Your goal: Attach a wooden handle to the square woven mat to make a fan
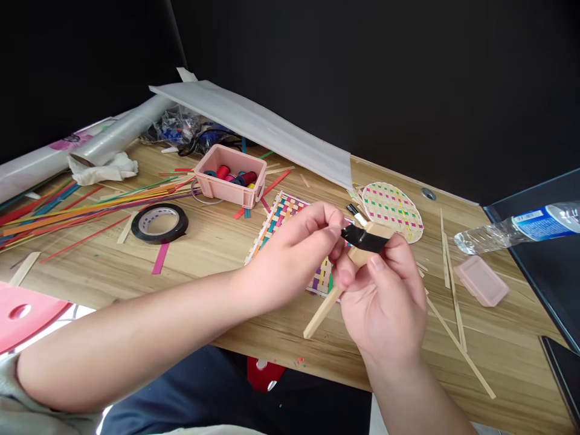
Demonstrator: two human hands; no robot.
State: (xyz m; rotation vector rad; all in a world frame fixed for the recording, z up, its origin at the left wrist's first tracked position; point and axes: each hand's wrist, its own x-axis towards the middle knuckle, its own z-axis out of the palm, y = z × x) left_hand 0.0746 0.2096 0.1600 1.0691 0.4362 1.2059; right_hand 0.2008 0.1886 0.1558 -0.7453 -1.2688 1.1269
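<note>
A light wooden stick (322, 313) slants through my right hand (389, 296), whose fingers are closed round its upper part. Black tape (369, 240) lies across the wood near the top, where the piece looks wider. My left hand (301, 251) pinches the free end of that tape between thumb and forefinger. Beneath my hands, partly hidden, lies a colourful woven mat (286, 208). Just beyond my fingers are a black-and-white marker (356, 212) and a round woven piece (393, 211) with pink, green and yellow strips.
A black tape roll (159, 222) lies left, near many coloured strips (97, 208). A pink box (230, 175) holds thread spools. At right are a pink lid (482, 280), a plastic bottle (521, 226), thin wooden strips (453, 284) and a dark panel. White foam sheet (272, 127) leans behind.
</note>
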